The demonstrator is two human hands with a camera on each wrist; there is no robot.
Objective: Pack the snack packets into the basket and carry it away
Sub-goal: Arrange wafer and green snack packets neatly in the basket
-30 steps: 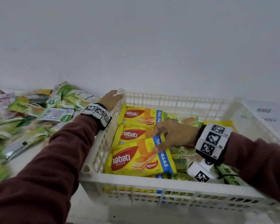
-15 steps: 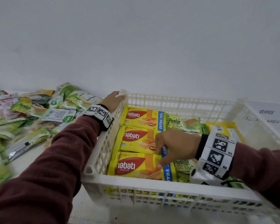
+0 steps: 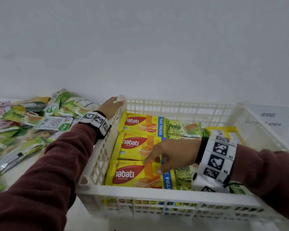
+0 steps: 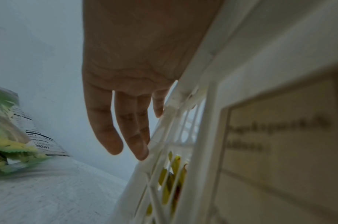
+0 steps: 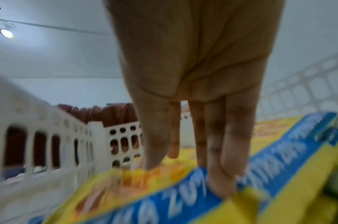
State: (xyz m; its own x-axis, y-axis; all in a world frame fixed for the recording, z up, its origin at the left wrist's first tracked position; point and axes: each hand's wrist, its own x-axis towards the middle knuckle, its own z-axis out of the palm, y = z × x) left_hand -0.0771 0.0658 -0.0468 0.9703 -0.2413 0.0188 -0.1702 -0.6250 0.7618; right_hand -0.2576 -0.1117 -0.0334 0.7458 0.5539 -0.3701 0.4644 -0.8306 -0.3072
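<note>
A white slatted basket [image 3: 157, 192] sits on the pale worktop [image 4: 49, 189] against the wall. Inside it, three yellow Nabati wafer packets lie flat in a column down the left side, with green Pandan cake packets [image 3: 183, 130] to their right. The person's right hand [image 3: 173, 154] is down inside the basket over the nearest wafer packet [image 3: 137, 175]; its fingers [image 5: 219, 174] are straight and close together, their tips pressing on the packet's blue stripe rather than gripping it. The left hand [image 3: 110, 106] rests on the basket's far left corner, palm along the top rim, fingers [image 4: 106, 128] hanging loose and nearly straight down the outside of the wall, wrapped round nothing. Left of the basket, a loose heap of green and white snack packets [image 3: 28, 124] lies spread across the worktop, well apart from the basket's contents. Both sleeves are dark red, and each wrist wears a band with black-and-white markers.
</note>
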